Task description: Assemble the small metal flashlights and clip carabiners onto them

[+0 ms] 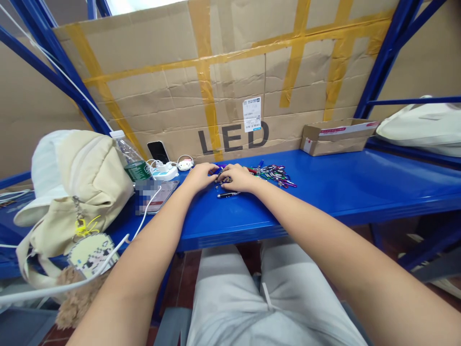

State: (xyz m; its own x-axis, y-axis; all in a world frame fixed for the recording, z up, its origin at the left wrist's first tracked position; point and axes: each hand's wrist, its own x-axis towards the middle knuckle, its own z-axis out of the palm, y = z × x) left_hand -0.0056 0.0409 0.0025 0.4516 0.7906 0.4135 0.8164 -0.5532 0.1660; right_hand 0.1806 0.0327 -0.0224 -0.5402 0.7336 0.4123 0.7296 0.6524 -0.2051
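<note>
On the blue tabletop my left hand [200, 177] is closed, its fingertips curled against a small bunch of slim pieces. My right hand [236, 178] arches over the same bunch with its fingers wrapped round it, touching or nearly touching the left fingertips. Much of the bunch [226, 180] is hidden; small round ends show under the right fingers. A black pen-like piece [228, 194] with silver parts lies just in front of the hands. Right behind my right hand spreads a loose pile of shiny, coloured pen-like pieces [275, 174], too small to make out singly.
At left sit a cream backpack [90, 178], a green-labelled bottle [135, 161], a phone [157, 153], a white power strip [164, 172] and a tablet-like device [162, 194] with a cable. An open cardboard box [338, 137] stands back right. Taped cardboard [237, 86] walls the rear.
</note>
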